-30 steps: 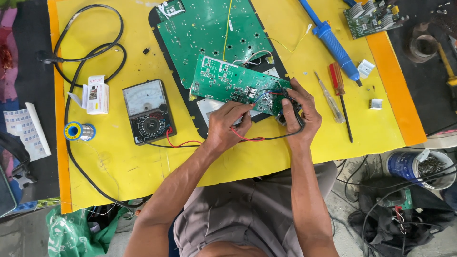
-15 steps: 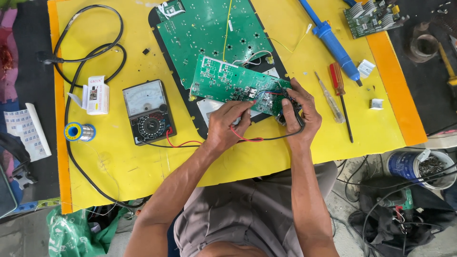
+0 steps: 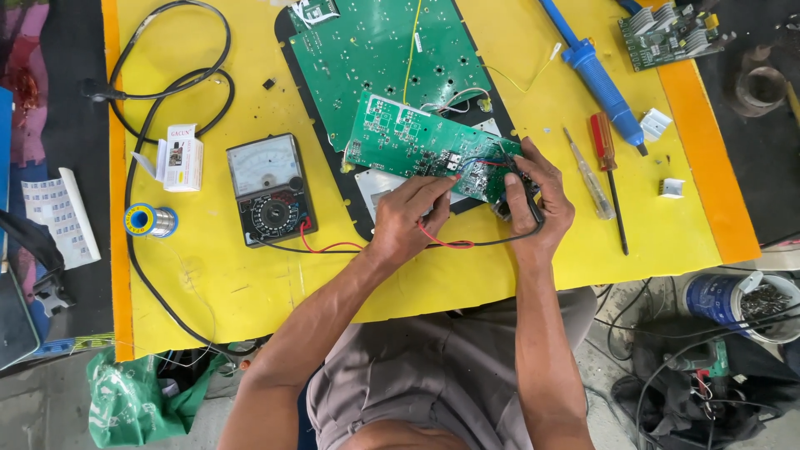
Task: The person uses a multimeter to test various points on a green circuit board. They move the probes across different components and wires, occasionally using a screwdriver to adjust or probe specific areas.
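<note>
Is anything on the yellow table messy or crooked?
A bit. The small green board sits tilted across the big green board, its right end propped by the right hand. The left hand holds a red wire to it. Nothing looks spilled or broken.

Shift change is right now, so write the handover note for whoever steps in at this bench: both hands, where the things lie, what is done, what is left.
Left hand: pinches the red probe lead against the small green circuit board.
Right hand: steadies that board's right end and holds the black probe lead.
Both leads run to the black analogue multimeter on the yellow mat.
The small board rests tilted on the large green circuit board.
Blue-handled desoldering pump, red-handled screwdriver and clear-handled screwdriver lie to the right, untouched.
Done: probes set on the board. Left: probably reading the meter; its needle is too small to read.
</note>
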